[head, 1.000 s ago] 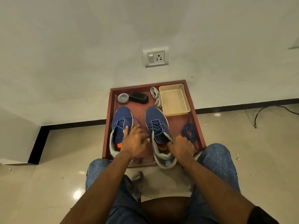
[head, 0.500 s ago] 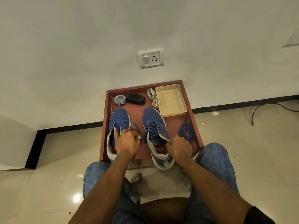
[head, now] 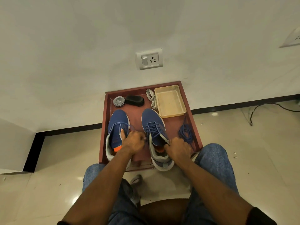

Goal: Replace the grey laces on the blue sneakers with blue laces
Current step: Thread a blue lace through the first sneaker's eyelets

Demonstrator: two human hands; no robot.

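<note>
Wall (head: 81, 46): plain off-white, matte, minor scuffs. Switch/socket plate (head: 149, 58) at 12 o'clock, low on wall; 2nd plate (head: 291, 40) cut off at 2 o'clock. Black skirting (head: 235, 105) along wall base. Floor (head: 48, 184): glossy beige tile, light glare spots, small debris. Black cable (head: 266, 106) on floor at 3 o'clock. White unit (head: 14, 146) at 9 o'clock.

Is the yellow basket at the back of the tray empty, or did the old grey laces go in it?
Empty. The basket shows only its bare bottom; the grey laces lie bundled on the tray beside its left wall.
</note>
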